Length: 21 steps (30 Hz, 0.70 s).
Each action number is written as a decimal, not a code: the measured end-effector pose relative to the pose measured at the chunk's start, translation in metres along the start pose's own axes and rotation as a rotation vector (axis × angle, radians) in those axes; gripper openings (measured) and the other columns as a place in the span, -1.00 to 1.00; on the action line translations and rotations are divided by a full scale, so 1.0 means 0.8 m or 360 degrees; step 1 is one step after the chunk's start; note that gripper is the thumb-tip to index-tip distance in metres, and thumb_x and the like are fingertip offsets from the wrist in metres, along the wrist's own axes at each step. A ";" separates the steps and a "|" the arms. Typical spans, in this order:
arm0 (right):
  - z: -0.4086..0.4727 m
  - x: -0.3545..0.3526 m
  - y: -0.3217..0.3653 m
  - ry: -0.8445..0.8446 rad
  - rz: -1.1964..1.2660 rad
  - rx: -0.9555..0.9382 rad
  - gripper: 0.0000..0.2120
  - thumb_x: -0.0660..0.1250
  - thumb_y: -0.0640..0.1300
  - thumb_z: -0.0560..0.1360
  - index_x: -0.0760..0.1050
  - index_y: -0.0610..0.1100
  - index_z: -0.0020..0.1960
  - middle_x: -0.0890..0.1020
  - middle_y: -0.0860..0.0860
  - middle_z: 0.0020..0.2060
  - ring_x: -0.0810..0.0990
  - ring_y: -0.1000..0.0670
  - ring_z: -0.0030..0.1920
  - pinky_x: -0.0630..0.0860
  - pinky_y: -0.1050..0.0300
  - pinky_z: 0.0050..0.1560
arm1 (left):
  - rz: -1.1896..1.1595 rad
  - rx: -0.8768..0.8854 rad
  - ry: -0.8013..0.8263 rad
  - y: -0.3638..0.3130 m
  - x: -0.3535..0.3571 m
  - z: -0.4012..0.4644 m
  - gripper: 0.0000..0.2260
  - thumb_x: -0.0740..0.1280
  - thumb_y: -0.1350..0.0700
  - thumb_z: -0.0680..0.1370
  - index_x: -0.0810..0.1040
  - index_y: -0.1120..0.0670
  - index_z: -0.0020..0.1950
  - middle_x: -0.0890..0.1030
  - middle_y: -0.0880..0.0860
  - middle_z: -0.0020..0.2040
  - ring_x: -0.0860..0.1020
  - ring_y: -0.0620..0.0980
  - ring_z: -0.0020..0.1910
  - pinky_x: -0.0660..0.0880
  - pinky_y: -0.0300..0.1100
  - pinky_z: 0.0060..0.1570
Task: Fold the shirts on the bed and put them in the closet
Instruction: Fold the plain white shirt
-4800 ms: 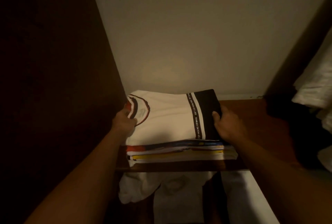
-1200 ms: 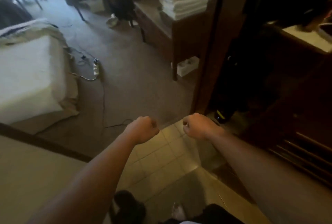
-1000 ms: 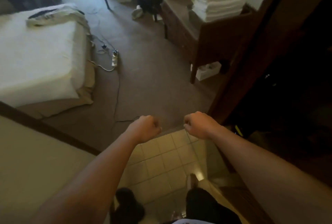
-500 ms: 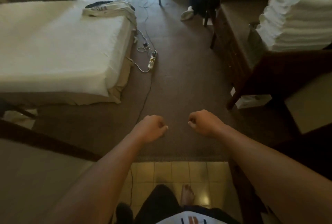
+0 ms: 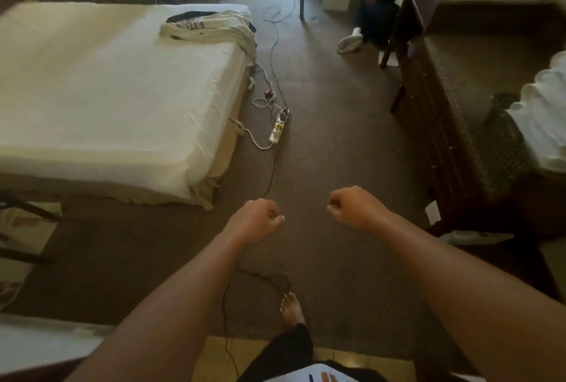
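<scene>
The person stands at the edge between tile and brown carpet, one bare foot already on the carpet. The left hand and the right hand are both curled into loose fists and hold nothing; they hang side by side, apart, over the carpet. A wide strip of carpet runs from the feet toward 12 o'clock, between the bed at 10 o'clock and a dark dresser at 2 o'clock. This strip is mostly free, but a power strip lies just beside the bed's near right corner with white cables around it, and a thin black cord runs from it down to a loop near the foot. The shirt lies crumpled, not folded, at the far right corner of the bed, at 11 o'clock, one part hanging over the edge. It is pale cream with a dark collar area and a printed patch with red and dark marks; the print is too blurred to read. The rest of the mattress is bare. White folded linens sit on the dresser at 3 o'clock.
</scene>
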State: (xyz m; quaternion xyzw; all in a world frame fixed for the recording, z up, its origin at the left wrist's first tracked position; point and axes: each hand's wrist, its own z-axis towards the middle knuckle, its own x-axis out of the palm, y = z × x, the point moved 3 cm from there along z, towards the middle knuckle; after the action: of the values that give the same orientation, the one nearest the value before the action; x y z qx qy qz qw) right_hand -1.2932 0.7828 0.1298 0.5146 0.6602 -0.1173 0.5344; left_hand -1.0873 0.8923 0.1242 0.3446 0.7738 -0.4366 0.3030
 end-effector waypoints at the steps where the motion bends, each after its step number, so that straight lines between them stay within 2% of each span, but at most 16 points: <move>1: 0.019 -0.011 0.002 0.0006 -0.0002 0.0009 -0.82 0.25 -0.06 0.63 0.62 -0.09 0.05 0.63 0.03 -0.14 0.62 0.01 -0.16 0.64 -0.11 -0.01 | 0.0008 -0.0007 0.0009 0.002 -0.014 0.016 -0.77 0.33 -0.08 0.62 0.66 0.02 0.13 0.67 0.01 0.02 0.63 -0.01 0.01 0.60 0.02 0.08; 6: 0.141 -0.074 0.023 -0.0065 0.0059 0.0004 -0.81 0.26 -0.05 0.63 0.61 -0.11 0.02 0.64 0.01 -0.14 0.62 0.00 -0.15 0.63 -0.11 -0.01 | 0.0069 -0.0009 -0.0004 0.020 -0.098 0.119 -0.77 0.33 -0.06 0.63 0.66 0.05 0.12 0.65 0.01 0.01 0.61 -0.01 0.00 0.57 -0.04 0.04; 11: 0.250 -0.117 0.038 -0.0091 0.0095 -0.0029 -0.83 0.28 -0.05 0.62 0.62 -0.08 0.02 0.62 0.02 -0.14 0.61 0.01 -0.15 0.63 -0.08 -0.04 | 0.0039 -0.0029 -0.0082 0.042 -0.159 0.210 -0.78 0.34 -0.09 0.62 0.65 0.03 0.08 0.64 0.00 0.02 0.60 -0.03 -0.02 0.58 0.00 0.05; 17: 0.408 -0.167 0.040 -0.0011 0.0047 -0.0132 -0.83 0.28 -0.03 0.60 0.63 -0.05 0.03 0.63 0.02 -0.11 0.61 0.00 -0.12 0.62 -0.09 0.00 | -0.0071 -0.0151 -0.0159 0.071 -0.224 0.336 -0.85 0.37 -0.07 0.60 0.64 -0.03 -0.01 0.62 -0.04 -0.07 0.60 -0.03 -0.04 0.56 -0.03 0.03; 21: 0.518 -0.219 0.047 0.0064 0.0042 -0.0193 -0.81 0.26 -0.03 0.59 0.62 -0.06 0.04 0.64 -0.02 -0.07 0.63 -0.04 -0.08 0.62 -0.11 0.01 | -0.0120 -0.0237 -0.0199 0.074 -0.280 0.417 -0.83 0.36 -0.03 0.62 0.67 0.02 0.06 0.65 0.02 0.01 0.60 0.01 0.02 0.54 -0.07 0.05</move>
State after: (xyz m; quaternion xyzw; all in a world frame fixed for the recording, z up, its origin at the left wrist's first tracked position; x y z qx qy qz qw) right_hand -1.0385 0.4103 0.1229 0.4923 0.6698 -0.0596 0.5527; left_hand -0.8540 0.5595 0.1235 0.2638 0.7962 -0.4096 0.3587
